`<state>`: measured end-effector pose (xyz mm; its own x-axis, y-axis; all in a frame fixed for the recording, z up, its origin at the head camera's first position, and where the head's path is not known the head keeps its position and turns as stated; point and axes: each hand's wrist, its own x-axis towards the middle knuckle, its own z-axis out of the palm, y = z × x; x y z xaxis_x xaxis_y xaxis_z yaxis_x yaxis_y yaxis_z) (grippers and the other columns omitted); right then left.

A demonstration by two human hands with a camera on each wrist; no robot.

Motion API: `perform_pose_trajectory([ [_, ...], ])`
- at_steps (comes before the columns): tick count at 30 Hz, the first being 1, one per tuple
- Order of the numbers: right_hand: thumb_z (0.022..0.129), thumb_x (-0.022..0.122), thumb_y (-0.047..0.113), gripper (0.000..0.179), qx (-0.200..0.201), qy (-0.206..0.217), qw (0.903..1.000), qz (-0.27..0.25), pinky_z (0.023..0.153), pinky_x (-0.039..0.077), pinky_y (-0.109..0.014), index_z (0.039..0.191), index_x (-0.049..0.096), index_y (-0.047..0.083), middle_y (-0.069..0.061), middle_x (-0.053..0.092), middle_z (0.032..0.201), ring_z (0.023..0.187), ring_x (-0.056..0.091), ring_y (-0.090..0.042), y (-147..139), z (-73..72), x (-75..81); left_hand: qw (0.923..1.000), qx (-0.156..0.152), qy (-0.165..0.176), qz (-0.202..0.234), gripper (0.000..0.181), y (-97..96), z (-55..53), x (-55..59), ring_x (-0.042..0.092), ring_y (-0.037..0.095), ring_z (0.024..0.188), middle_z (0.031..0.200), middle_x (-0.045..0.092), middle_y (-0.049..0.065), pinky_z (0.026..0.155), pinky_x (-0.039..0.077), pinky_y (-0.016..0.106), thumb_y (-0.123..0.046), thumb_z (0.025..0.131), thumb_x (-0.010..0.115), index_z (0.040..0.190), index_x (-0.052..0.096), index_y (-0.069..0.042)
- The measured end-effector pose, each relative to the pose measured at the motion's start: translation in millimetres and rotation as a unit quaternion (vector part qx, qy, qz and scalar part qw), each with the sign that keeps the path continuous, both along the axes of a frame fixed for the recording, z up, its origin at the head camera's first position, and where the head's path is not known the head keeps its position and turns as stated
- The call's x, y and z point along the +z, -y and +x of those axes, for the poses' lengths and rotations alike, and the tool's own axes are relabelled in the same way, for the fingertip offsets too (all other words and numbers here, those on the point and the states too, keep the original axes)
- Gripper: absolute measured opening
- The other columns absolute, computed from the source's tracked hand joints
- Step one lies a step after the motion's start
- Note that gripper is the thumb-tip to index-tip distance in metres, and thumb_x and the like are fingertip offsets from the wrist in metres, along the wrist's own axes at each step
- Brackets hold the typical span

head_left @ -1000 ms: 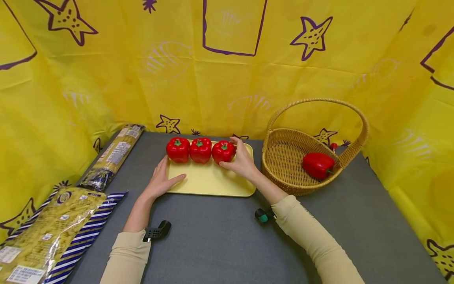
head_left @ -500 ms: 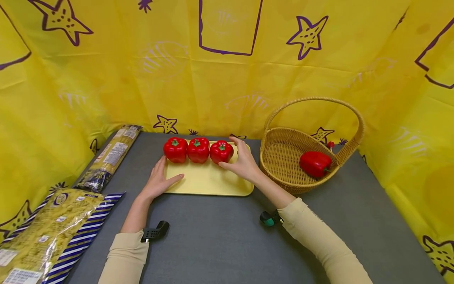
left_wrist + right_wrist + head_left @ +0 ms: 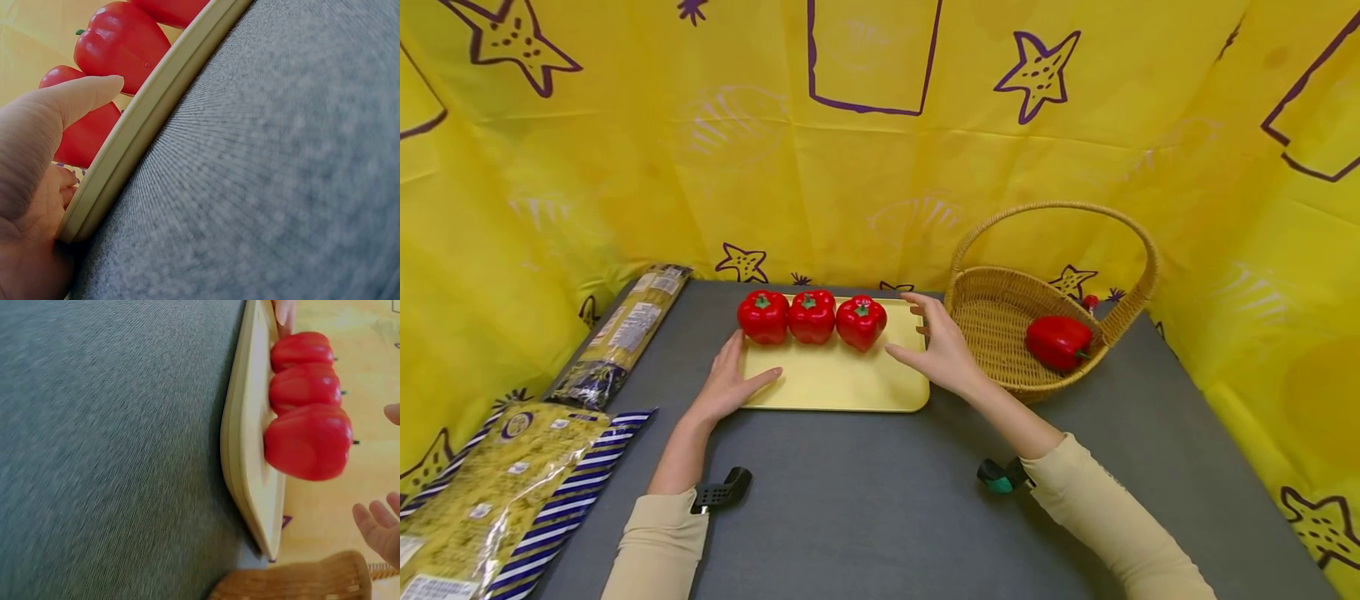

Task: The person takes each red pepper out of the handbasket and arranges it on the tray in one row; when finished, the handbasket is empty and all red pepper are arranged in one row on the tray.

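Observation:
Three red bell peppers stand in a row along the far side of a pale yellow tray (image 3: pixel 835 387): the left pepper (image 3: pixel 763 317), the middle pepper (image 3: pixel 812 316) and the right pepper (image 3: pixel 861 322). My left hand (image 3: pixel 722 383) rests against the tray's left edge, its fingers extended and its thumb (image 3: pixel 94 94) reaching out over the tray. Above the tray's right end is my right hand (image 3: pixel 943 350), fingers spread and holding nothing. A gap separates it from the right pepper. In the right wrist view, only some fingertips (image 3: pixel 381 528) of that hand show.
A wicker basket (image 3: pixel 985 333) with a tall handle stands right of the tray. Another red bell pepper (image 3: pixel 1058 342) lies on its side in it. Two plastic food packages, a long one (image 3: pixel 625 333) and a wide striped one (image 3: pixel 497 492), lie on the left. Yellow patterned cloth (image 3: pixel 850 192) hangs behind.
My right hand has let go of the right pepper and drawn away to the right. The left hand has stayed at the tray's edge. The head view has shifted slightly.

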<state>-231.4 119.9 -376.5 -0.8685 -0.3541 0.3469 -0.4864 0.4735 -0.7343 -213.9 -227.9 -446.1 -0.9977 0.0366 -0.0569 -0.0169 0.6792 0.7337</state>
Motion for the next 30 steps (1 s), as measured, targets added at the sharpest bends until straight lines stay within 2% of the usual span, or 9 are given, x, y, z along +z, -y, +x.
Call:
perform_pose_trajectory([
  [10,0.084,0.079,0.018,0.068,-0.014,0.001,0.9997,-0.018,0.092,0.051,-0.046,0.141,0.043,0.011,-0.009,0.047,0.136,0.119,0.052,-0.026,-31,10.7,4.8,1.0,0.001,0.004,-0.003,0.108,1.3,-0.4,-1.6,0.002,0.044,0.145,0.16,0.001,0.025,0.111,0.009,0.065,-0.05,0.088,0.067,0.155,-0.002,-0.002],
  [19,0.084,0.078,0.016,0.063,-0.045,0.006,0.9986,-0.029,0.089,0.052,-0.047,0.138,0.047,0.005,-0.017,0.049,0.135,0.119,0.053,-0.035,-58,14.1,3.1,1.0,0.0,0.004,-0.001,0.107,0.5,-0.1,-0.5,0.002,0.045,0.144,0.16,0.0,0.025,0.111,0.008,0.065,-0.049,0.088,0.066,0.155,-0.003,-0.001],
  [23,0.083,0.078,0.012,0.06,-0.05,0.001,0.9982,-0.034,0.087,0.053,-0.047,0.136,0.05,0.005,-0.016,0.051,0.134,0.118,0.055,-0.037,-68,14.3,0.8,1.0,-0.002,0.005,0.001,0.107,0.6,0.3,0.0,0.001,0.045,0.144,0.16,0.0,0.025,0.111,0.008,0.065,-0.049,0.089,0.066,0.155,-0.003,-0.001],
  [30,0.084,0.078,0.013,0.056,-0.066,-0.001,0.9975,-0.024,0.085,0.054,-0.046,0.133,0.053,0.006,-0.011,0.054,0.132,0.117,0.057,-0.032,-82,17.2,-1.7,1.0,-0.004,0.002,0.004,0.106,0.4,0.7,1.3,0.001,0.045,0.144,0.16,0.0,0.025,0.111,0.008,0.066,-0.048,0.089,0.066,0.155,-0.003,-0.001],
])
